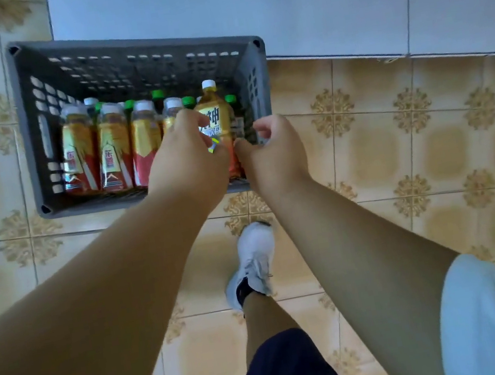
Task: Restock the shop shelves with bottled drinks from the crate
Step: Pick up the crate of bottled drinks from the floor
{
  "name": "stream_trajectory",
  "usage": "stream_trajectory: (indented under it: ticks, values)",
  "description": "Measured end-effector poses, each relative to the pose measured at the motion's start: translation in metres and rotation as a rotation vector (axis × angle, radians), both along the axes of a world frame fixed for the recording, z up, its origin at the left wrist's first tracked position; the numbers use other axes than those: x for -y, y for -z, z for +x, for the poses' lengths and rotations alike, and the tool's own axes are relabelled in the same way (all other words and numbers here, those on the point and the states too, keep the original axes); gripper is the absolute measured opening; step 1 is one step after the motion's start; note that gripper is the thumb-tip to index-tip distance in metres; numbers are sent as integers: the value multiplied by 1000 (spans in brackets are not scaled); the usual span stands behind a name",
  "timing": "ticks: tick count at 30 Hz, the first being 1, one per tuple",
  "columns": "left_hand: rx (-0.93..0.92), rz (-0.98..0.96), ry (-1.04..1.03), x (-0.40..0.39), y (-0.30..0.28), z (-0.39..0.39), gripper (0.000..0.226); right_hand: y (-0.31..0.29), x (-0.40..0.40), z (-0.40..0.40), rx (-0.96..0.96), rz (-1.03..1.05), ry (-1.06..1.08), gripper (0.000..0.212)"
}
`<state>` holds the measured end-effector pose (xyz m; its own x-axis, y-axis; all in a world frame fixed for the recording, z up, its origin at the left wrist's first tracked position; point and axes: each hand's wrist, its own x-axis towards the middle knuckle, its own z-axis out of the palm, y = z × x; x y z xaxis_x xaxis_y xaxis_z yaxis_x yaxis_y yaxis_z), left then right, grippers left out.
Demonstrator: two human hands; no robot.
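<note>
Tan patterned floor tiles (375, 148) all around. White shoe (254, 260) close by, one foot forward. Both arms reach out to grey crate (44, 150) on floor. Left hand (187, 161) curls fingers round tall tea bottle (216, 116), white cap, standing at crate's right end. Right hand (273, 153) just beside bottle, fingers loosely bent, holding nothing. More bottles (110, 148) stand packed inside crate. Pale blue step (272, 1) behind crate.

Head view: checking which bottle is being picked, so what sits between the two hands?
A yellow-labelled tea bottle, between left hand and right hand.
</note>
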<state>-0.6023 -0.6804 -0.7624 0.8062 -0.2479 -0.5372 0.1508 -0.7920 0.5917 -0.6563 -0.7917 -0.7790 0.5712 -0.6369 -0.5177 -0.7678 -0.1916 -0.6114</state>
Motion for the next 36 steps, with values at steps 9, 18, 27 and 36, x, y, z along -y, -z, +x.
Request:
stream_trajectory:
  ticks: [9,18,27,36]
  values:
    - [1,12,58,34,73,11,35,107,78,49,-235,-69,140,59]
    - [-62,13,4,25,115,34,25,177,91,72,-272,221,267,39]
    - [-86,-1,31,12,134,36,13,183,106,70,-175,690,308,23]
    - [-89,7,39,-1,122,37,10,188,106,69,-193,598,297,13]
